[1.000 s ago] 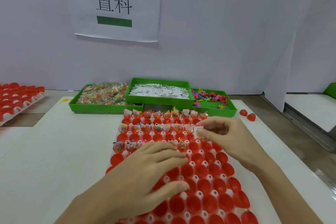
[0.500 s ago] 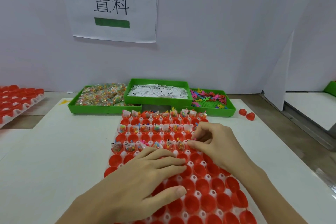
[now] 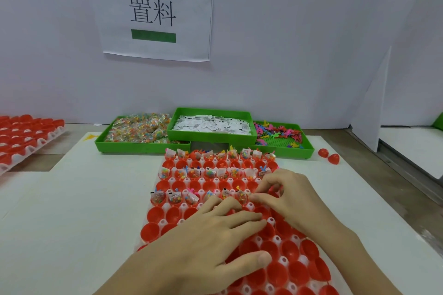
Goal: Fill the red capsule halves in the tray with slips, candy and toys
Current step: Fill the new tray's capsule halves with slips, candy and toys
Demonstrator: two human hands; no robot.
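The white tray (image 3: 162, 223) of red capsule halves (image 3: 155, 214) lies on the white table (image 3: 72, 211) in front of the person. Alternate rows at its far end already hold slips and candy packets; the near rows are bare. The left hand (image 3: 206, 242) rests flat on the tray, fingers straight and spread over the empty halves, holding nothing. The right hand (image 3: 287, 196) hovers just beyond it with fingers curled, thumb and forefinger pinched together at the third filled row; whatever small piece they pinch is too hidden to name. Behind the tray sit three green bins: candy packets (image 3: 139, 130), paper slips (image 3: 212, 124) and colourful toys (image 3: 278, 133). Two loose red halves (image 3: 328, 155) lie to the right. A second tray (image 3: 24, 136) sits far left.
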